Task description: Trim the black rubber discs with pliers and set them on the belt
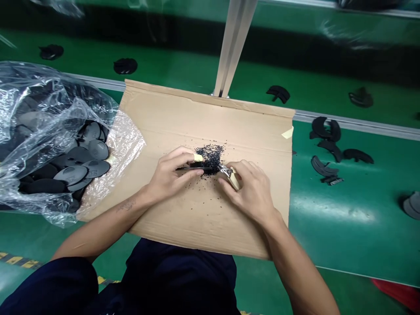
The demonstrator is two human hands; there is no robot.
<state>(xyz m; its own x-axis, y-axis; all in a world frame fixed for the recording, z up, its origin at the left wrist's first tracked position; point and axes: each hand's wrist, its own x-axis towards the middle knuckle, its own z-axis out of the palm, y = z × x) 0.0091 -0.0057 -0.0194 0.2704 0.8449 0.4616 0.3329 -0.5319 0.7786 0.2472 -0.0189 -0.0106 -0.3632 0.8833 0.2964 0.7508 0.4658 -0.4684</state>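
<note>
My left hand [173,173] is closed on a thin flat black rubber piece [193,168], held edge-on over a sheet of brown cardboard [210,127]; its index fingertip wears a yellowish tape wrap. My right hand [251,190] grips a small trimming tool with a tan handle [231,176], its metal tip touching the black piece's right end. A pile of fine black shavings [211,158] lies on the cardboard right behind the hands.
A clear plastic bag [39,131] full of black oval rubber parts sits at the left. Trimmed black pieces [328,148] lie on the green bench at the right. Behind runs a green conveyor [183,65] carrying more black parts. A metal post [231,43] rises at the cardboard's far edge.
</note>
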